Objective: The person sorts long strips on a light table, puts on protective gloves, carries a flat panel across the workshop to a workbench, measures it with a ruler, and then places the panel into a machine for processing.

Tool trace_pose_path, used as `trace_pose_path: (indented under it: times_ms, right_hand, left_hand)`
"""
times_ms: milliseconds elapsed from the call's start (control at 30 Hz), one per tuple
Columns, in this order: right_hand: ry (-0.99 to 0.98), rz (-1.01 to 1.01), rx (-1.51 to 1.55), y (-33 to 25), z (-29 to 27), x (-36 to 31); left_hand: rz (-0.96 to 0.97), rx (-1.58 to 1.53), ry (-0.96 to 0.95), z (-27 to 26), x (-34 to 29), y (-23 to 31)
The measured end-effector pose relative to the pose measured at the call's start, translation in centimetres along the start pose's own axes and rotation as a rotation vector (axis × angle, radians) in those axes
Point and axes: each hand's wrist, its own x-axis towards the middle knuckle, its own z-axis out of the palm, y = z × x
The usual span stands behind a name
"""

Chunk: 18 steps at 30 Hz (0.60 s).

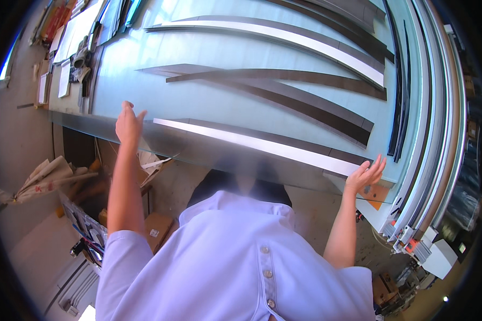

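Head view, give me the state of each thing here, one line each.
Left hand: open, fingers spread, at the near edge of the glass sheet.
Right hand: open, palm against the sheet's near edge.
Glass sheet: lying flat, dark strips laid on it.
Near strip: flat, along the near edge.
Cardboard boxes: on the floor, closed.

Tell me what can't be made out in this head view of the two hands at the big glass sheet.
- Left hand palm: turned away, contact with clear glass sheet unclear.
- Right hand grip: blurred at the glass edge.
- Long grey metal strip near edge: smeared by blur.
- Wall clutter: too small, bent by fisheye rim.
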Motion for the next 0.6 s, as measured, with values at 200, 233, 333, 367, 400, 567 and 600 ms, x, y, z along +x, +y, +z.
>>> trace_pose_path:
  times_ms: [200, 233, 333, 367, 400, 567, 600]
  right_hand:
    - [-0.381, -0.118, 0.319, -21.9, 1.1, -2.5]
    - [-0.45, -0.135, 0.312, -24.4, 2.0, -3.7]
    - [-0.501, -0.216, 0.146, -25.1, 3.1, -4.5]
    - [-0.505, -0.228, 0.081, -24.0, 3.3, -4.3]
    - [-0.499, -0.198, 0.033, -22.6, 2.6, -3.5]
    - [-0.357, 0.001, -0.189, -8.5, 2.7, -1.7]
    - [-0.352, 0.065, -0.224, -5.8, 2.7, -1.4]
  left_hand:
    - [0.504, -0.592, 0.083, 5.6, -12.9, 20.3]
    - [0.577, -0.592, 0.008, 5.7, -14.3, 23.1]
    - [0.562, -0.344, -0.048, 7.5, -14.5, 23.8]
    - [0.521, -0.309, -0.043, 7.0, -13.3, 23.0]
    - [0.471, -0.273, -0.047, 6.6, -12.4, 21.7]
    - [0.285, -0.111, 0.13, 7.5, -6.1, 13.0]
    - [0.263, -0.108, 0.133, 7.5, -4.9, 11.7]
